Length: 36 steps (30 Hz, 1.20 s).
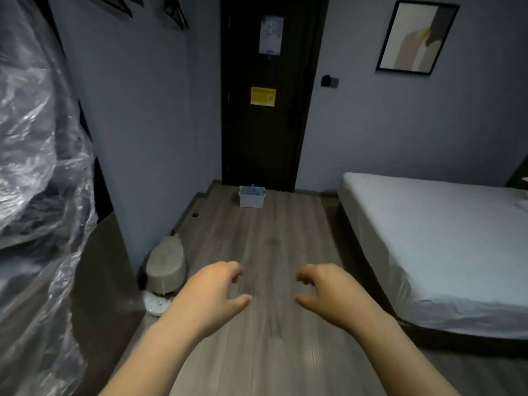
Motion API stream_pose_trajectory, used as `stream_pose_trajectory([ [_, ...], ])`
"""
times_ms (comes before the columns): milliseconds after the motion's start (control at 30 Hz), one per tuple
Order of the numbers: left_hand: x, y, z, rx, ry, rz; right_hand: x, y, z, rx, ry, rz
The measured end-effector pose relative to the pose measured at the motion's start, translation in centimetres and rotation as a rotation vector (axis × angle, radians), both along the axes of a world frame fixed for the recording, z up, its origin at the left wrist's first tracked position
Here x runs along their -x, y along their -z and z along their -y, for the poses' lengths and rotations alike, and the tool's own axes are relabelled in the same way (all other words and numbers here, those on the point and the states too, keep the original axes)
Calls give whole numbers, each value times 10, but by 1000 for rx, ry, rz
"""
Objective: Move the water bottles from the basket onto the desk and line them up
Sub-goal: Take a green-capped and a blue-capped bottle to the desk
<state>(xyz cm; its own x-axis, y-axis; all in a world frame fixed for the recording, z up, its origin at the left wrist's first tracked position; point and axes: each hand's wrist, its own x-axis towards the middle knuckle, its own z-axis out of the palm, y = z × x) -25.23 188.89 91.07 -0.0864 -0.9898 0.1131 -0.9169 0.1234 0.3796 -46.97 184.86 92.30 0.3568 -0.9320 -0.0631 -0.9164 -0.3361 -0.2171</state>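
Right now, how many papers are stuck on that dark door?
2: a pale blue-and-white paper notice high on the dark wooden door, and a yellow rectangular sticker below it.

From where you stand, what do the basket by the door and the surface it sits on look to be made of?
The basket looks like white moulded plastic with a matte finish: stiff straight walls and even colour, though it is too small to confirm any pattern. The surface shows grey-brown wood grain in long planks with a faint sheen. It could be laminate or sealed wood.
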Motion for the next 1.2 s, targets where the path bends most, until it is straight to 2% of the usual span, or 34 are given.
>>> stream_pose_trajectory([
  [400, 2, 10, 187, -22, -10, -48, 5, 5, 184, 15, 11, 56],
  [600, -30, 15, 303, -27, 2, -103, -27, 5, 295, 25, 15, 41],
  [900, -90, -18, 484, 12, 35, -85, -91, -18, 461, 75, 37, 64],
  [1200, -120, -2, 623, -31, 46, -122, -119, -3, 605, 71, 35, 64],
])
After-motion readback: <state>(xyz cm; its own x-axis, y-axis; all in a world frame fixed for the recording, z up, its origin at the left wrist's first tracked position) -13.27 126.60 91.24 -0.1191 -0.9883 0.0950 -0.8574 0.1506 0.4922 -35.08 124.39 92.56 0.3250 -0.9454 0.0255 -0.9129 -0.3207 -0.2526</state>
